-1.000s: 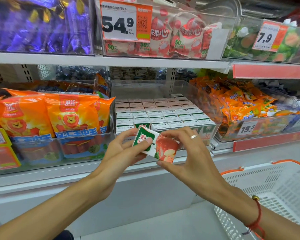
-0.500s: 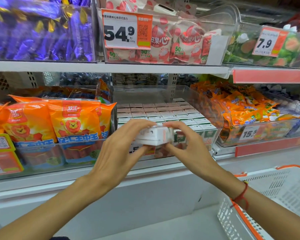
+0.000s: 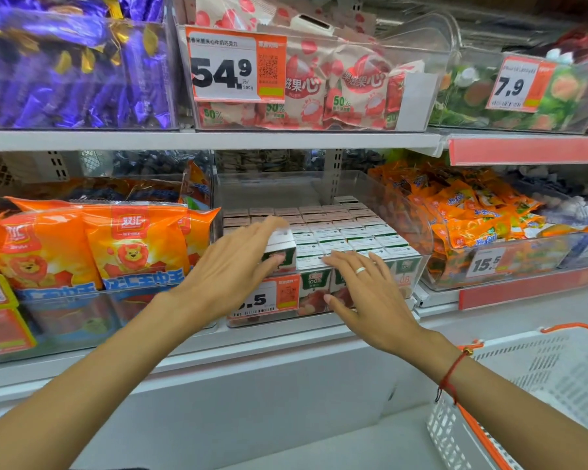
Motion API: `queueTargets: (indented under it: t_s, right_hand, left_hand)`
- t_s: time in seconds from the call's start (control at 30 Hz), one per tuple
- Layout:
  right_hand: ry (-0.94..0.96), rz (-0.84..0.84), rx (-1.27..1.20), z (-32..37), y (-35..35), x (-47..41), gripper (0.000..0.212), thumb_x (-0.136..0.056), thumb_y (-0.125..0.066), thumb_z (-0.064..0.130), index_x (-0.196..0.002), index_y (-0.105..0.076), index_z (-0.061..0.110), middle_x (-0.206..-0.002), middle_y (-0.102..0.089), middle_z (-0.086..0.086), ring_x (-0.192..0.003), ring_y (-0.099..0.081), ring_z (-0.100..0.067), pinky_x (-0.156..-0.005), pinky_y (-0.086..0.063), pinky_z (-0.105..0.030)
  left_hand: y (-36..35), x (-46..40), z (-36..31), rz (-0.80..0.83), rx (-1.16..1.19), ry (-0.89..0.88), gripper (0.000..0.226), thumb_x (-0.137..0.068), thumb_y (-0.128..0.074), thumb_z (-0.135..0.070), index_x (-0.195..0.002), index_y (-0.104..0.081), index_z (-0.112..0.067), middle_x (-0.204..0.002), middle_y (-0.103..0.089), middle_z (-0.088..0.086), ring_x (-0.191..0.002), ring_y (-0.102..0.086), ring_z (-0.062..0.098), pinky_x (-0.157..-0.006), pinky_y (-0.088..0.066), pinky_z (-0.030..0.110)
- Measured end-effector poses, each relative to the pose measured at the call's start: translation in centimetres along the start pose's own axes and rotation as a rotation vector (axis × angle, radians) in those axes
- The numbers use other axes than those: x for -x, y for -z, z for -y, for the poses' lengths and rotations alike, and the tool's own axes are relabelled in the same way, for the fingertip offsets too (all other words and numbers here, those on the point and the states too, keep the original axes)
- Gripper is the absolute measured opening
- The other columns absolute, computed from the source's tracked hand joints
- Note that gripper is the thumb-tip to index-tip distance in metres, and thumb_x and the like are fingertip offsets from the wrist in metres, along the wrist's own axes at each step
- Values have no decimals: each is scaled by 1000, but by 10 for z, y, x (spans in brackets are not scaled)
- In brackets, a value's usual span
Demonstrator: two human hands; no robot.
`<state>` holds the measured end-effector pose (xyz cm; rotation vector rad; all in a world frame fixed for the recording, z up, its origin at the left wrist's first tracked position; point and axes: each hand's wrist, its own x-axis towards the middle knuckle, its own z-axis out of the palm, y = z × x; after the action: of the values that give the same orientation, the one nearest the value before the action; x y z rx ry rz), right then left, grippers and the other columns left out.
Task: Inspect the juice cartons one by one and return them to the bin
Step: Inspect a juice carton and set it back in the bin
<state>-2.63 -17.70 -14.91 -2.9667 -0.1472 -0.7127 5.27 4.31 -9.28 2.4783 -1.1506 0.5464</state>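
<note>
A clear plastic bin [image 3: 418,228] on the middle shelf holds rows of several white-topped juice cartons [image 3: 350,232]. At its front left corner one juice carton [image 3: 280,251], white and green, stands slightly higher than its neighbours. My left hand [image 3: 231,269] holds it, fingers stretched over its top and thumb against its front face. My right hand [image 3: 364,290], wearing a ring, lies flat with straight fingers on the tops of the front-row cartons just right of it and holds nothing.
Orange snack bags [image 3: 92,245] fill the bin to the left, orange packets [image 3: 465,212] the bin to the right. A price tag [image 3: 265,300] hangs on the carton bin's front. A white basket with orange trim [image 3: 537,385] stands at the lower right. A shelf board [image 3: 218,140] runs above.
The carton, held up between both hands before, has gone forward and down into the bin's front left corner. My right hand has let go and now lies flat on the front row.
</note>
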Motion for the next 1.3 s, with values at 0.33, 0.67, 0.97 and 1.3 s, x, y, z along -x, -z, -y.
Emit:
queueTargets:
  t_s: [0.33,0.67,0.97,1.3]
  right_hand:
    - [1,-12,30,-4,-6,0,61,-91,-58,37,-146,-34,25,-149,-38,5,-140,-29,-17,-120,-10,-39]
    - [-47,-16,-443,4,19,-16,41,-95,-43,51,-131,-51,33,-138,-48,12,-130,-35,-3,-110,-30,-36]
    - [140,438,-92,36,27,-117,33,-99,-51,33,-126,-60,16,-129,-58,-5,-112,-52,-19,-89,-44,-34]
    - [134,766,111,53,32,-170,44,-87,-70,37,-124,-64,14,-108,-62,6,-95,-53,-16,-89,-44,-30]
  left_hand:
    - [-14,0,-2,213,7,30,35,-103,-39,-39,-133,-52,-26,-136,-56,-8,-122,-52,14,-96,-47,36]
    - [17,58,16,-126,-255,-100,38,-76,-80,-22,-111,-71,-14,-113,-70,3,-103,-67,24,-84,-55,39]
    - [15,63,56,-153,-443,-56,56,-89,-50,-55,-124,-64,-13,-127,-63,9,-126,-48,29,-115,-26,50]
    - [11,61,48,-210,-369,1,48,-81,-71,-45,-116,-67,-13,-112,-69,7,-123,-51,30,-112,-28,50]
